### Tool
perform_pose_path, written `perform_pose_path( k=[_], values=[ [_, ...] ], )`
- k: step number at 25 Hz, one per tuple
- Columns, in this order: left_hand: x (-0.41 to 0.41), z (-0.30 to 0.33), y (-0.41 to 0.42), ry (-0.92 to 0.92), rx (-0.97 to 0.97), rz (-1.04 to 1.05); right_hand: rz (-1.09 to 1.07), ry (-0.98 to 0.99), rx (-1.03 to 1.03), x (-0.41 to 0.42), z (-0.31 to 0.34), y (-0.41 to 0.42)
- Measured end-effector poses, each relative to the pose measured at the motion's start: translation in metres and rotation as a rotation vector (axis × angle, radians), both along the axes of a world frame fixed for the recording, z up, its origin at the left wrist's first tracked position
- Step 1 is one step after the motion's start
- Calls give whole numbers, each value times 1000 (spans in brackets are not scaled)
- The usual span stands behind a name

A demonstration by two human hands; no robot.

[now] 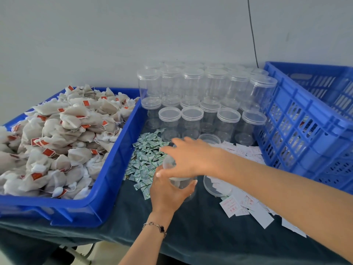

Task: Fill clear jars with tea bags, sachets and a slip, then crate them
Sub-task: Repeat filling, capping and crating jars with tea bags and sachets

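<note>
Pale grey wall backs a desk [191, 236] draped in dark cloth, and everything else can be placed from the clear jar [179, 181] held near the desk's middle.

In the head view, the left hand [168, 194] grips that jar from below, fingers curled round its lower wall, a bracelet on the wrist. The right hand [189, 157] reaches across over the jar's mouth with fingers spread and fairly flat; whether it pinches anything I cannot tell, as it is blurred. The jar looks tilted toward the person and seems empty, though the hands hide much of it.

Left of the jar sits a blue tray [107, 188] heaped with tea bags [57, 134] bearing red tags. Between tray and jar lies a scatter of small green-and-white sachets [147, 159]. Right of the jar a loose lid [215, 186] rests on the cloth among white printed slips [248, 205]. Behind the jar stand stacked rows of capped empty jars [200, 104], and beyond the slips a blue slatted crate [305, 131] holds no jars that I can see.

Judging from this, the work is at an early point: one jar opened and being filled, many unfilled, and crating not yet begun.
</note>
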State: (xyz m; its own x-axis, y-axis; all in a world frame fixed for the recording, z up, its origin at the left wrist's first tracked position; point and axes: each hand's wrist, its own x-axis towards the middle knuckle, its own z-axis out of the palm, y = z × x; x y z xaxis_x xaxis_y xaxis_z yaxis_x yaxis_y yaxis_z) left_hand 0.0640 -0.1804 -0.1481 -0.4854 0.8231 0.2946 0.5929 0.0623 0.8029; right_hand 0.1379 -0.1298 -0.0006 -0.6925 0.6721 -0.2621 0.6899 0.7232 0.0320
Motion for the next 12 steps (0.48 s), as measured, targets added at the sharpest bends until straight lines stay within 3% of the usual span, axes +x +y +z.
perform_pose_path(
  k=[2,7,9,12],
  values=[
    [-1,-1,-1,27,-17,-12,24,-131,186,-2,-3,-8],
    [0,2,0,79,-73,-23,171,-6,-121,-1,8,-6],
    [-1,2,0,62,-64,-41,83,97,-5,-6,-1,-10],
    [-2,1,1,50,-78,-62,-181,-95,147,-10,-16,-13]
  ],
)
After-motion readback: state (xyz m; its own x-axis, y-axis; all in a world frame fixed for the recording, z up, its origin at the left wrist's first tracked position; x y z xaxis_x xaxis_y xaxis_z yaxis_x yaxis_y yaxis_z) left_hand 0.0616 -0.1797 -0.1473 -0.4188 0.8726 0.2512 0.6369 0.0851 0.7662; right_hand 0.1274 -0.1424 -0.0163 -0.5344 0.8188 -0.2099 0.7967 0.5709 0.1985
